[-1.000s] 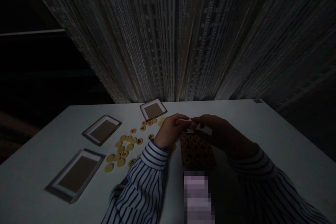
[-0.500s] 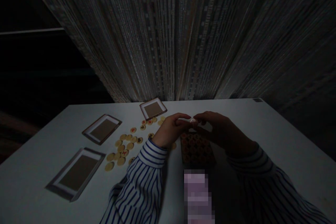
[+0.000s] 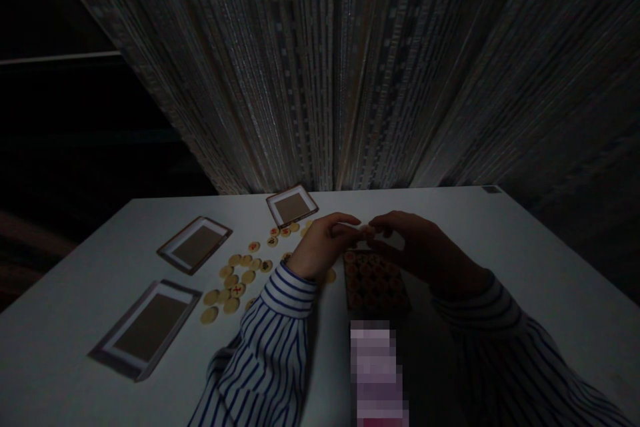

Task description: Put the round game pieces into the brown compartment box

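Note:
A small round Chinese chess piece (image 3: 367, 231) is held up between the fingertips of my two hands, its face turned so the mark cannot be read. My left hand (image 3: 327, 243) grips it from the left with thumb and fingers; my right hand (image 3: 417, 243) pinches it from the other side. Just below them lies a dark box (image 3: 383, 313) filled with rows of round pieces with red and dark marks. Loose wooden chess pieces (image 3: 231, 281) are scattered left of my left forearm, some face down and some showing red or black characters.
Three shallow rectangular trays or lids sit on the white table (image 3: 500, 240): one at the back (image 3: 292, 205), one at the left (image 3: 195, 245), one at the front left (image 3: 147, 330). A string curtain (image 3: 320, 80) hangs behind the table. A pixelated patch covers the lower middle.
The piece between my fingertips has turned; its red-marked face showed before and is no longer readable. My hands stay in nearly the same place above the box.

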Demonstrator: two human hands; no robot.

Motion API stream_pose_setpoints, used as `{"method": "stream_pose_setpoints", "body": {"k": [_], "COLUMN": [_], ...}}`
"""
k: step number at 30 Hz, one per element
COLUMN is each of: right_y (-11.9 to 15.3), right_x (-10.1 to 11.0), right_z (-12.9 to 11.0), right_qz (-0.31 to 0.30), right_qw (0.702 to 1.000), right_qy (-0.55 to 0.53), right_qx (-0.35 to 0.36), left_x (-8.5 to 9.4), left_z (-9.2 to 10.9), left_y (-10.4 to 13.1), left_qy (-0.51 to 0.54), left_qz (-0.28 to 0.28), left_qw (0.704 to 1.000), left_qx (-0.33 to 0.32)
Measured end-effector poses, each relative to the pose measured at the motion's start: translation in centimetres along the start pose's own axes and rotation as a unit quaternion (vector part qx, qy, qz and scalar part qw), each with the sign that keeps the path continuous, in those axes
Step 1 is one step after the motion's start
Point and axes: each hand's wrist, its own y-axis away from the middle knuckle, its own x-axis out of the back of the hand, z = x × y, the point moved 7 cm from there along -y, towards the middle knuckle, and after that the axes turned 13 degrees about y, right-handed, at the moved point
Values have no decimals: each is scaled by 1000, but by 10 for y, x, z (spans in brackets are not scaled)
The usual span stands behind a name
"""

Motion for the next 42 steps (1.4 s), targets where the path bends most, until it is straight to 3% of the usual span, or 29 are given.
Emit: {"method": "stream_pose_setpoints", "body": {"k": [8, 22, 30, 42], "right_y": [0, -3, -1, -3], "right_x": [0, 9, 10, 8], "right_z": [1, -7, -7, -10], "right_qz": [1, 30, 38, 11], "right_qw": [1000, 999, 999, 1000], "right_qy": [-20, -22, -18, 3], "right_qx": [-15, 21, 21, 15], "left_x": [3, 0, 3, 6], "left_z": [-1, 6, 9, 8], "left_y": [-3, -1, 2, 1], "left_qy": [11, 40, -11, -13], "left_qz": [-2, -31, -18, -20], "left_qw": [1000, 998, 999, 999], "left_qx": [-24, -34, -33, -32]}}
